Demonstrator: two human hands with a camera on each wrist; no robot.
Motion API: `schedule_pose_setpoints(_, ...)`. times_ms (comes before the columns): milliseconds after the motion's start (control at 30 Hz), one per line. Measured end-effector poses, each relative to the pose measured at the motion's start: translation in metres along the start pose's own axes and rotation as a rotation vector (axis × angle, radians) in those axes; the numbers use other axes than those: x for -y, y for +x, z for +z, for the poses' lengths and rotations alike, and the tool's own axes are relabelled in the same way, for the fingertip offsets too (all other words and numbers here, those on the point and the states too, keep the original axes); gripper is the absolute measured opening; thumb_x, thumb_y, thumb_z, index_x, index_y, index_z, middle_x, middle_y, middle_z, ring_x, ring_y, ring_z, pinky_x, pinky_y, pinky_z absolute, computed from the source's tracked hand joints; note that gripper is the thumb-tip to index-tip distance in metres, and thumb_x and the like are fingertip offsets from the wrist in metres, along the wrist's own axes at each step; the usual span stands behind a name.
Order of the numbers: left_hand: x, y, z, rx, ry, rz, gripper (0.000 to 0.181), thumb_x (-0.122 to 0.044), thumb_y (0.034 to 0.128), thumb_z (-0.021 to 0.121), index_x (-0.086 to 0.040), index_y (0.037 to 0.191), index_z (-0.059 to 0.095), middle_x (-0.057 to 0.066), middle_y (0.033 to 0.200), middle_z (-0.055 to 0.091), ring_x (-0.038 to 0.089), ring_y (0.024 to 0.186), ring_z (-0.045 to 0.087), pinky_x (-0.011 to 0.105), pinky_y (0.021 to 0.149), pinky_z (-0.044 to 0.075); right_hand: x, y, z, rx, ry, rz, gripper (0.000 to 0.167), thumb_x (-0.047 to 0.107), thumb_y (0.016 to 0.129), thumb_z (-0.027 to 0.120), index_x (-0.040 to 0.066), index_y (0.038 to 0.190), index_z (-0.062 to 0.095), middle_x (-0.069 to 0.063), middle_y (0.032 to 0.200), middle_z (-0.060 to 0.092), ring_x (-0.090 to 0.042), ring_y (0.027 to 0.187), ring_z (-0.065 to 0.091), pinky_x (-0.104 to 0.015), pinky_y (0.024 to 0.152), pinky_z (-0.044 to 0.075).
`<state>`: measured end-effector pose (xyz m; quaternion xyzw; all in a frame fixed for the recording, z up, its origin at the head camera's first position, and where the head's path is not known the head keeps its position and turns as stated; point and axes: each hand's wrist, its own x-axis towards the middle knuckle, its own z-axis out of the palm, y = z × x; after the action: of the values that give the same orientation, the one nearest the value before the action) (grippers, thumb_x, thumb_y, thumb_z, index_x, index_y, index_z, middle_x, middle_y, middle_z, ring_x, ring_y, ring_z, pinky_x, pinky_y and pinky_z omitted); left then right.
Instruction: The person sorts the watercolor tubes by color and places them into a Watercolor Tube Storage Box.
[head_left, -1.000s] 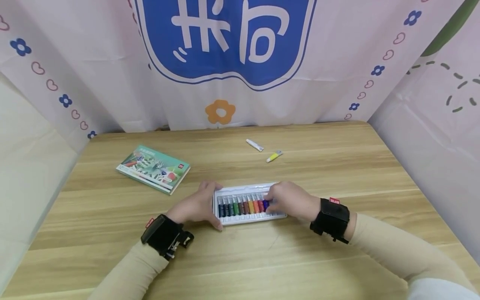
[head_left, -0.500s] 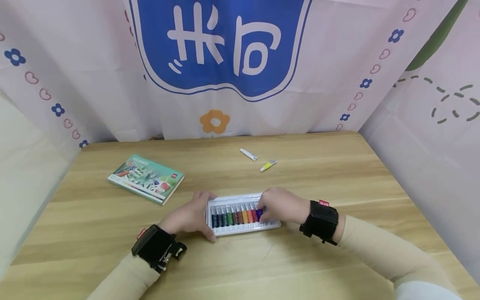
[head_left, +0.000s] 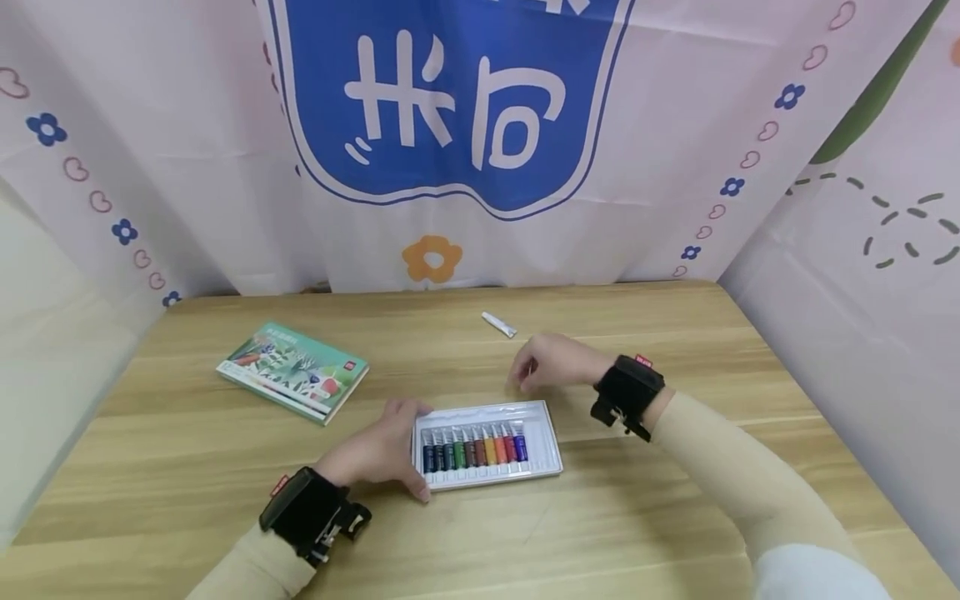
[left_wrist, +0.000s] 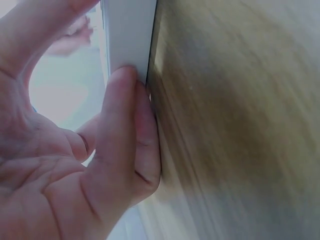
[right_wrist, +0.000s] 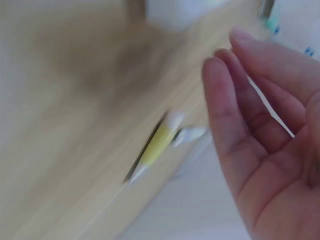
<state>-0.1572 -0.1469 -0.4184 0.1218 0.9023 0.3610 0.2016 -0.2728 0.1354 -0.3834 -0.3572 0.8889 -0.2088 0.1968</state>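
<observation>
My left hand (head_left: 378, 446) grips the left end of a white plastic tray (head_left: 542, 450), thumb at the near corner and fingers at the far one. The left wrist view shows its fingers against the tray's white side wall (left_wrist: 129, 40). A row of coloured paint tubes (head_left: 469, 452) lies in the tray, with bare slots at the right end. Beyond the tray's far right corner, my right hand (head_left: 558, 362) hovers with loosely bent fingers and nothing in them. Close by, in the right wrist view, a yellow paint tube (right_wrist: 157, 145) lies on the table; the hand hides it in the head view.
A white tube (head_left: 498, 324) lies farther back on the wooden table (head_left: 637, 533). To the left sits a green illustrated box (head_left: 292, 371). A printed curtain (head_left: 187, 167) hangs behind the table's back edge.
My right hand has left the tray's right end and moved back toward the yellow tube, uncovering the purple tube and the bare slots. The left hand keeps its grip on the tray.
</observation>
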Motion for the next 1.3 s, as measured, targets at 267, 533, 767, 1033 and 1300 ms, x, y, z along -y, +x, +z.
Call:
schedule_pose_setpoints(267, 0.000, -0.001, 0.000, 0.001, -0.004, -0.013, 0.114, -0.009, 0.0478, 0.101, 0.007, 0.143, 0.041, 0.027, 0.136, 0.039, 0.044, 0.122, 0.049, 0.061, 0.109, 0.041, -0.024, 0.046, -0.020, -0.152, 0.024, 0.104, 0.018, -0.003, 0.089, 0.071, -0.002, 0.106, 0.077, -0.008, 0.096, 0.074, -0.022, 0.090, 0.066, -0.032, 0.080, 0.056)
schedule_pose_setpoints(533, 0.000, -0.001, 0.003, -0.008, -0.011, -0.018, 0.111, -0.009, 0.0487, 0.102, 0.005, 0.142, 0.043, 0.027, 0.135, 0.040, 0.042, 0.121, 0.049, 0.058, 0.109, 0.041, -0.036, 0.081, -0.016, -0.256, -0.006, 0.206, 0.028, 0.006, 0.086, 0.079, -0.001, 0.113, 0.076, -0.009, 0.100, 0.074, -0.024, 0.095, 0.065, -0.036, 0.088, 0.053)
schedule_pose_setpoints(767, -0.001, -0.001, 0.003, -0.009, -0.021, -0.022, 0.110, -0.008, 0.0487, 0.101, 0.004, 0.142, 0.043, 0.026, 0.135, 0.040, 0.043, 0.124, 0.048, 0.058, 0.110, 0.040, -0.031, 0.099, -0.008, -0.268, -0.024, 0.178, 0.041, -0.002, 0.080, 0.078, -0.004, 0.121, 0.072, -0.014, 0.097, 0.073, -0.023, 0.088, 0.066, -0.031, 0.080, 0.056)
schedule_pose_setpoints(1033, -0.003, -0.002, 0.002, 0.001, -0.006, -0.037, 0.111, -0.009, 0.0503, 0.101, 0.004, 0.143, 0.043, 0.026, 0.138, 0.039, 0.044, 0.126, 0.046, 0.059, 0.111, 0.040, -0.021, 0.094, -0.002, -0.248, -0.136, 0.152, 0.034, -0.015, 0.074, 0.067, 0.003, 0.101, 0.079, -0.006, 0.086, 0.068, -0.019, 0.079, 0.057, -0.025, 0.069, 0.045)
schedule_pose_setpoints(1300, -0.004, -0.002, 0.001, -0.003, -0.010, -0.025, 0.112, -0.008, 0.0492, 0.101, 0.006, 0.143, 0.041, 0.027, 0.136, 0.039, 0.045, 0.125, 0.048, 0.059, 0.111, 0.040, -0.005, 0.076, -0.005, -0.211, -0.175, 0.117, 0.027, -0.012, 0.077, 0.067, 0.006, 0.091, 0.082, -0.003, 0.094, 0.073, -0.019, 0.083, 0.058, -0.031, 0.078, 0.052)
